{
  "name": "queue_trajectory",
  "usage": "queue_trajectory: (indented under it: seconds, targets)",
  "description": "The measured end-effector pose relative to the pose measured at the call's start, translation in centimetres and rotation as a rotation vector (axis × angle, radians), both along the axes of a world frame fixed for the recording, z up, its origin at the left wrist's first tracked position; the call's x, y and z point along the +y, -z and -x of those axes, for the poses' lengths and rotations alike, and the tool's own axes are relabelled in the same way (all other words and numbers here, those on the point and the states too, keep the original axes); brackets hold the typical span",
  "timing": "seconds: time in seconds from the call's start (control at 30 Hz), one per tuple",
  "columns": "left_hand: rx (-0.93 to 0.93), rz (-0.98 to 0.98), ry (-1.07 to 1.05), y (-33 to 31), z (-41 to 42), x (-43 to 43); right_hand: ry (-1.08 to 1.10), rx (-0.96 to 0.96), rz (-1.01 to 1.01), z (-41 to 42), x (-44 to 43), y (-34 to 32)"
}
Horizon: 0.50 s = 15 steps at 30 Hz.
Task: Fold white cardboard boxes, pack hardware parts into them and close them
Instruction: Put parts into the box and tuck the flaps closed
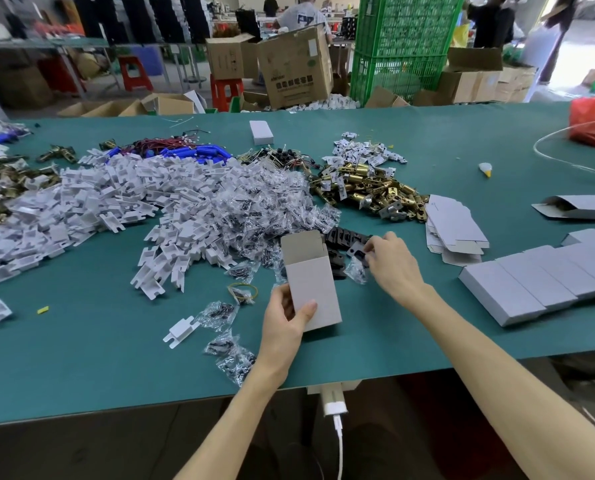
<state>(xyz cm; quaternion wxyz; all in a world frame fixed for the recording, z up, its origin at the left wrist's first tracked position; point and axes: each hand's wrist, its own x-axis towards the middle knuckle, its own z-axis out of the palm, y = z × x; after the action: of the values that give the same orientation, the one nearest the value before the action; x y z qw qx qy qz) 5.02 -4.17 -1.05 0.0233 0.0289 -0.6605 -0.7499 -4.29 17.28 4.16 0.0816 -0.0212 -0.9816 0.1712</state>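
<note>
My left hand (285,320) grips a folded white cardboard box (311,282) by its lower end, thumb across its front. The box stands upright with its top flap open. To its right, my right hand (391,261) pinches a flat black plate (356,251) from a small heap of black plates (341,240) on the green table (116,358). A clear bag of small screws (357,272) lies just under that hand.
Piles of white plastic pieces (91,206), bagged screws (254,199) and brass latch parts (368,192) cover the table's middle. Flat box blanks (453,226) lie right of the hands, closed white boxes (538,282) further right. A rubber band (243,292) lies left of the box.
</note>
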Motion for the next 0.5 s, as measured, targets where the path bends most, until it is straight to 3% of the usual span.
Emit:
queue_trajectory:
  seconds: [0.3,0.5]
  targets:
    - [-0.003,0.007,0.010,-0.1,-0.1,0.0,-0.005,-0.116,-0.045,1.6,0.2,0.8]
    - [-0.004,0.011,0.018,-0.1,-0.1,-0.1,0.107,-0.068,0.264,2.0,0.5,0.6]
